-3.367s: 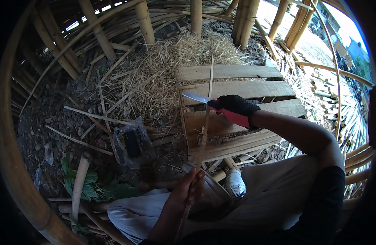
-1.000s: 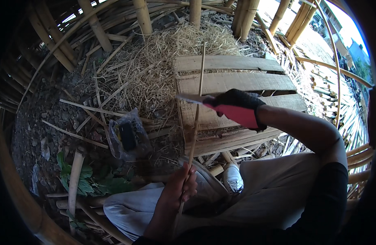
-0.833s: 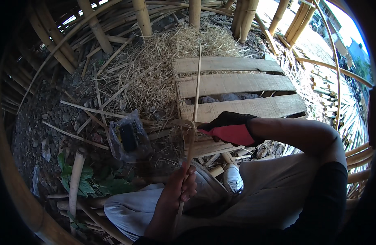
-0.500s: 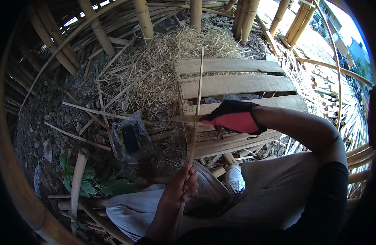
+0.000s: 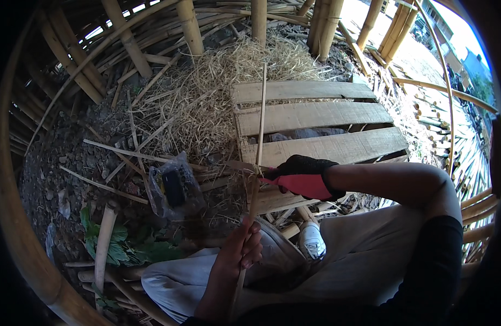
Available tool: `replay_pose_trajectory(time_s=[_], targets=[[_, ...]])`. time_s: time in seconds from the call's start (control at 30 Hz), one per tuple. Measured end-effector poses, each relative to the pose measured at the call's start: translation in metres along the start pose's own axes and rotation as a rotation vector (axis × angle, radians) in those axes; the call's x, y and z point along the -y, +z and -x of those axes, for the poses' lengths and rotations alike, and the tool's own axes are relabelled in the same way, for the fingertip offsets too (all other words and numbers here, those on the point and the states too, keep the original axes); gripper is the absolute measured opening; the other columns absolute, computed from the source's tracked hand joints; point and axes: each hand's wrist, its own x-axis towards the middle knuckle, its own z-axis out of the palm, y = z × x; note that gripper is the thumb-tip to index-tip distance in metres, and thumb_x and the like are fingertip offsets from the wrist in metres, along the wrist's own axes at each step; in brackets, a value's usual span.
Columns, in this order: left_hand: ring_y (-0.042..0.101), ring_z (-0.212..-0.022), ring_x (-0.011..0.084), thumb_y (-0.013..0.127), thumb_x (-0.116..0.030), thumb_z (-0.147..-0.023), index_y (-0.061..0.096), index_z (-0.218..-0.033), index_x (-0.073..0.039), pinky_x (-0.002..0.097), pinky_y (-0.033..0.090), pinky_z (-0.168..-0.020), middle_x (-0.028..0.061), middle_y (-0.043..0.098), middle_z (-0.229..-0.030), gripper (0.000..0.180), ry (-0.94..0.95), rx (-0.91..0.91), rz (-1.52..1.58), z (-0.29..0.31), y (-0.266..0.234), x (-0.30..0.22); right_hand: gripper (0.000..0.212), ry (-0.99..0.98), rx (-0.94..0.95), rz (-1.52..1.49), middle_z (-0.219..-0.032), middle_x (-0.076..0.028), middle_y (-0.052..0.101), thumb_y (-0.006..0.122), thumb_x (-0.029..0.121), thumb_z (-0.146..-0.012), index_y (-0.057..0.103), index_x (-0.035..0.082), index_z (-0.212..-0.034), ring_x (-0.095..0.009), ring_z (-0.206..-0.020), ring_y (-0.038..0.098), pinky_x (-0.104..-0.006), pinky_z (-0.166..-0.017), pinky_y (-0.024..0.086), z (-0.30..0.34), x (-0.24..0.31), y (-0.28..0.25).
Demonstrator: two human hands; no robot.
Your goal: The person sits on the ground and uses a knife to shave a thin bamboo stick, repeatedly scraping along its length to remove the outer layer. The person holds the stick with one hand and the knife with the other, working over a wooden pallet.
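Observation:
A long thin bamboo strip (image 5: pixel 260 125) runs from my lap up over the wooden pallet (image 5: pixel 315 117). My left hand (image 5: pixel 240 251), bare, grips the strip near its lower end. My right hand (image 5: pixel 303 176) wears a black and red glove and holds a knife (image 5: pixel 244 166), whose blade lies across the strip. Thin shavings hang from the strip just below the blade. My legs in light grey trousers (image 5: pixel 364 261) fill the lower part of the view.
A clear plastic bag with a dark object inside (image 5: pixel 173 187) lies left of the strip. Dry straw (image 5: pixel 207 103) is heaped beyond it. Thick bamboo poles (image 5: pixel 190 27) ring the spot. A white shoe (image 5: pixel 314 242) rests by the pallet. Green leaves (image 5: pixel 106 242) lie at lower left.
My right hand with the knife has moved up and down along the strip and now sits lower and nearer my left hand. The left hand has kept its hold.

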Motion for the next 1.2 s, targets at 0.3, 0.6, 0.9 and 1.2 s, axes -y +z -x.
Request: replay_pose_trajectory(time_s=[0.3,0.6,0.9,1.2], targets=[[0.031,-0.037,0.0055,0.050,-0.062,-0.098,0.046,-0.095,-0.014,0.0227,0.031,-0.040,-0.0067,0.033,-0.055,0.048,-0.006,0.027,0.034,0.000,0.001,0.001,0.072,0.066,-0.105,0.440,-0.102,-0.018,0.072,0.038,0.069,-0.097,0.072,0.007,-0.109,-0.034,-0.095,0.067,-0.0417,-0.089,0.050,-0.002,0.009,-0.006],[0.031,-0.037,0.0057,0.051,-0.061,-0.099,0.046,-0.095,-0.014,0.0223,0.029,-0.039,-0.0065,0.034,-0.055,0.047,-0.002,0.040,0.050,0.000,0.003,0.000,0.063,0.002,-0.069,0.430,-0.093,-0.013,0.072,0.044,0.062,-0.099,0.072,0.005,-0.102,-0.030,-0.085,0.067,-0.0416,-0.084,0.049,0.008,0.019,-0.022],[0.030,-0.037,0.0056,0.051,-0.061,-0.099,0.045,-0.095,-0.015,0.0220,0.028,-0.039,-0.0072,0.032,-0.055,0.047,-0.006,0.036,0.043,0.001,0.007,-0.001,0.056,-0.224,-0.141,0.570,-0.089,-0.017,0.070,0.046,0.055,-0.099,0.072,0.005,-0.102,-0.028,-0.078,0.066,-0.0400,-0.079,0.051,0.000,0.001,-0.032],[0.030,-0.037,0.0051,0.051,-0.060,-0.099,0.046,-0.096,-0.015,0.0222,0.028,-0.038,-0.0072,0.032,-0.055,0.045,-0.020,0.023,0.038,0.003,0.009,-0.002,0.053,-0.138,-0.234,0.210,-0.100,-0.012,0.075,0.047,0.058,-0.099,0.069,0.015,-0.123,-0.027,-0.094,0.070,-0.0395,-0.084,0.050,-0.001,0.020,-0.045]])
